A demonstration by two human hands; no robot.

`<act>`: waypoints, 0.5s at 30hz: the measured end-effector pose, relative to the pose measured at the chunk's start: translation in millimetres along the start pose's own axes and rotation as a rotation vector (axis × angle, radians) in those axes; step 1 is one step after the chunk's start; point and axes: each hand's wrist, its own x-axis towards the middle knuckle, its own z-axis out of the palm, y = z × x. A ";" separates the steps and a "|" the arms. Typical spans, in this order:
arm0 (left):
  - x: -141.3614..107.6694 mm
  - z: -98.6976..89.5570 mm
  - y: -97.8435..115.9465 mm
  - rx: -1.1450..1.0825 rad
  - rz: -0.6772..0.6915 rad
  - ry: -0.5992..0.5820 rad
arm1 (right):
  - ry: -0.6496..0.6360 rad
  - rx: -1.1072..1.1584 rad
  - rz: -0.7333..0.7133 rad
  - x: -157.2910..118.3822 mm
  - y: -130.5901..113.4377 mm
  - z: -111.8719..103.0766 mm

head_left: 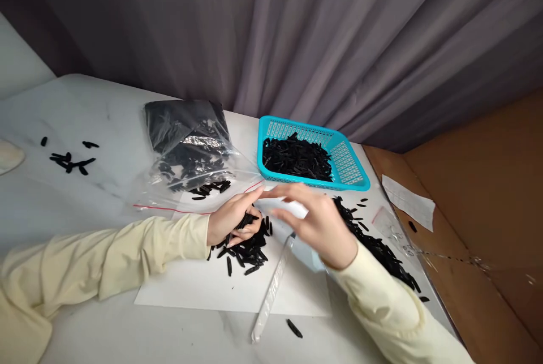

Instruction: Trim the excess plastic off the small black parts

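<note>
The left hand (232, 218) is cupped around a clutch of black pieces (246, 220), above a loose heap (250, 252) of the same pieces on a sheet of white paper (190, 290) in the middle of the table (123, 120). The right hand (320, 222), blurred, arches beside it with thumb and fingers bent, its fingertips close to the left hand's; a pale item (280, 204) shows behind them, and whether the right hand grips it I cannot tell. A wrapped stick (270, 296) lies slanting across the paper's front edge, a lone piece (294, 328) to its right. Toward the table's back edge, by the curtain (190, 30), a clear bag (186, 126) with a red line at its mouth holds more black pieces; right of it, near the back right corner, a blue basket (314, 184) carries others. A long pile (386, 253) runs along the table's right edge, and a few scattered pieces (70, 162) lie toward the back left corner.
</note>
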 end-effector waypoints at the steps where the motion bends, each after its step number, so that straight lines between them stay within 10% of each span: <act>1: 0.3 0.0 -0.8 -0.012 0.002 0.000 | -0.018 0.041 -0.035 -4.0 -7.9 8.6; 9: -0.7 -0.5 -0.9 -0.014 0.000 -0.104 | 0.220 0.214 0.006 -23.4 -15.2 42.7; 15: -3.9 0.9 -0.6 0.088 0.073 -0.101 | 0.293 0.653 0.472 -40.6 -9.2 31.2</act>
